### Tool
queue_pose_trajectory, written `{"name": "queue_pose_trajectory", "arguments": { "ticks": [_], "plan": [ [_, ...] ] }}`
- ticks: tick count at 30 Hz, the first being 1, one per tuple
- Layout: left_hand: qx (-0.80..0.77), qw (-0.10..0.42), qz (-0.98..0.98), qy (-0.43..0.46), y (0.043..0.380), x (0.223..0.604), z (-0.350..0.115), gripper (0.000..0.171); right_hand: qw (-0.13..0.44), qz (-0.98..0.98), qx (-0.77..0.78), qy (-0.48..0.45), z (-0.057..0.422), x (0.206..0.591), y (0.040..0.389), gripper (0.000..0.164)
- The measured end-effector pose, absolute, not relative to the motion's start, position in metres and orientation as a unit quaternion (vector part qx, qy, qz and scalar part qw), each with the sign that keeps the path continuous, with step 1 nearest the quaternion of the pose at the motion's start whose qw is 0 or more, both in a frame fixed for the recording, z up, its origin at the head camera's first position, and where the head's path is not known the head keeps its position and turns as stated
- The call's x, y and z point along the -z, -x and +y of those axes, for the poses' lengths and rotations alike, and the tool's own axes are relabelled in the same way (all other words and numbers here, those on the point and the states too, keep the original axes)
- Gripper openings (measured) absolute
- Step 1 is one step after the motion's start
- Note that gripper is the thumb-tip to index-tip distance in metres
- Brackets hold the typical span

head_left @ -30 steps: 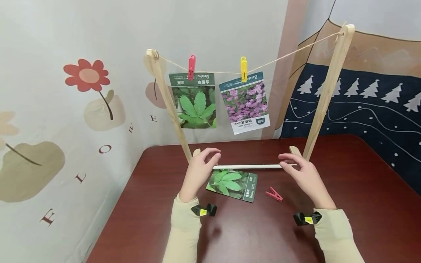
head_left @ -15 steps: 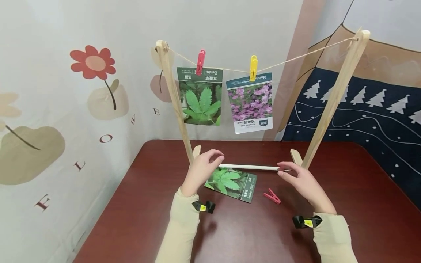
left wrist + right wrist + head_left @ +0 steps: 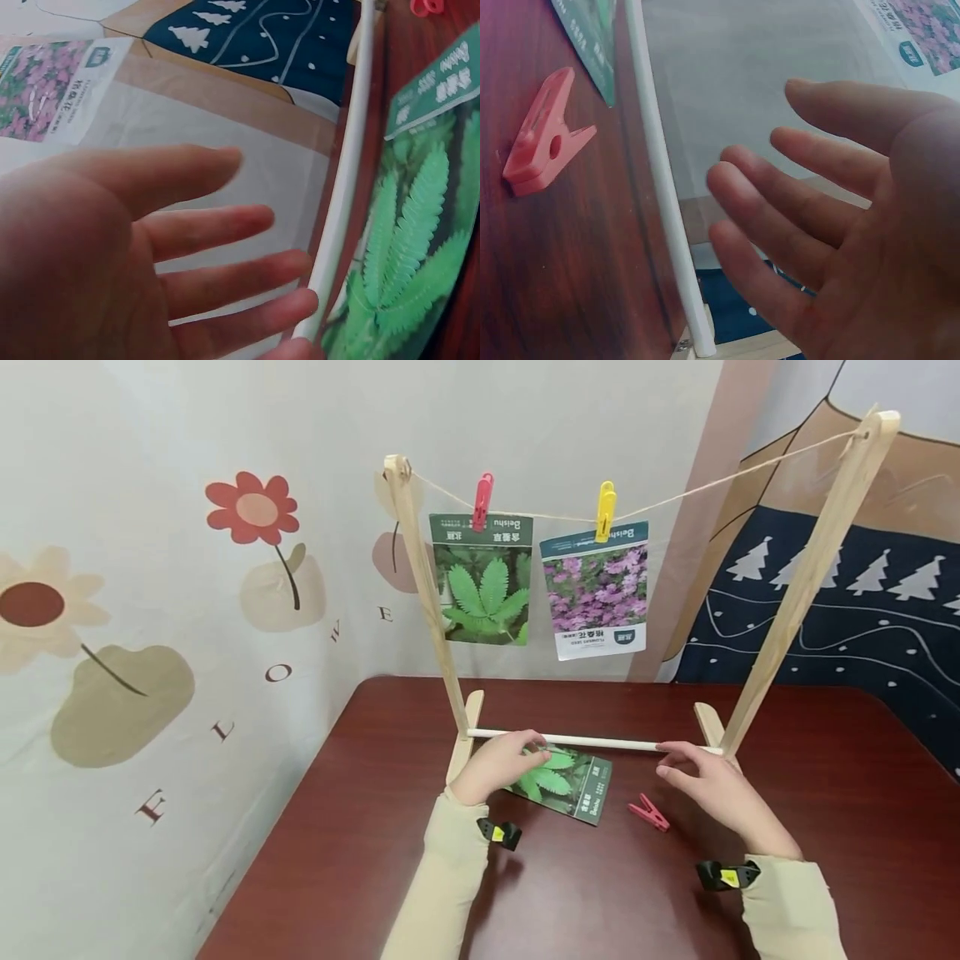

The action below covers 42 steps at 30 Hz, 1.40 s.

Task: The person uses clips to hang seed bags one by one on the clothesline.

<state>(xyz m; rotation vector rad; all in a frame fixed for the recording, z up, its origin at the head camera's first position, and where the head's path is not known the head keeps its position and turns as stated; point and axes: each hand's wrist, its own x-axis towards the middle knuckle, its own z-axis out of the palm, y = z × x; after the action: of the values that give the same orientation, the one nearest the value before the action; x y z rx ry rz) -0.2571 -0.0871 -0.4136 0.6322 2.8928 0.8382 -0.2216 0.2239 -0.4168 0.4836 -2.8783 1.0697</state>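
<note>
My left hand (image 3: 501,767) hovers over the left end of a green seed packet (image 3: 577,787) that lies on the table, hiding that end in the head view. Its fingers are spread and hold nothing in the left wrist view. Near the right end of the white rod (image 3: 600,742) is my right hand (image 3: 712,787), with loosely bent fingers and nothing in them. A red clothespin (image 3: 649,813) lies on the table between the packet and my right hand. The right wrist view shows that clothespin (image 3: 544,139) left of the rod.
A wooden frame has a left post (image 3: 426,597), a right post (image 3: 810,585) and a sagging string (image 3: 738,479). From it hang a green leaf packet (image 3: 487,593) by a red clothespin (image 3: 482,502) and a purple flower packet (image 3: 600,585) by a yellow clothespin (image 3: 605,512). The wall stands behind.
My left hand has come away from the left post's foot, nearer and to the right, over the lying packet. My right hand stays near the rod's right end. The head view has turned left.
</note>
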Motion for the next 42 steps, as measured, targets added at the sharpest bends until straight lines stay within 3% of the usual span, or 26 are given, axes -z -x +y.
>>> {"name": "queue_pose_trajectory", "arguments": {
  "ticks": [19, 32, 42],
  "plan": [
    [-0.241, 0.136, 0.935, -0.223, 0.264, 0.425, -0.087, 0.039, -0.046, -0.932, -0.331, -0.139, 0.217, 0.43, 0.23, 0.047],
    [-0.244, 0.129, 0.939, -0.206, 0.255, 0.438, -0.092, 0.038, -0.058, -0.935, -0.326, -0.126, 0.211, 0.435, 0.22, 0.049],
    [-0.24, 0.093, 0.939, -0.229, 0.265, 0.436, -0.085, 0.041, -0.055, -0.94, -0.311, -0.126, 0.211, 0.432, 0.225, 0.053]
  ]
}}
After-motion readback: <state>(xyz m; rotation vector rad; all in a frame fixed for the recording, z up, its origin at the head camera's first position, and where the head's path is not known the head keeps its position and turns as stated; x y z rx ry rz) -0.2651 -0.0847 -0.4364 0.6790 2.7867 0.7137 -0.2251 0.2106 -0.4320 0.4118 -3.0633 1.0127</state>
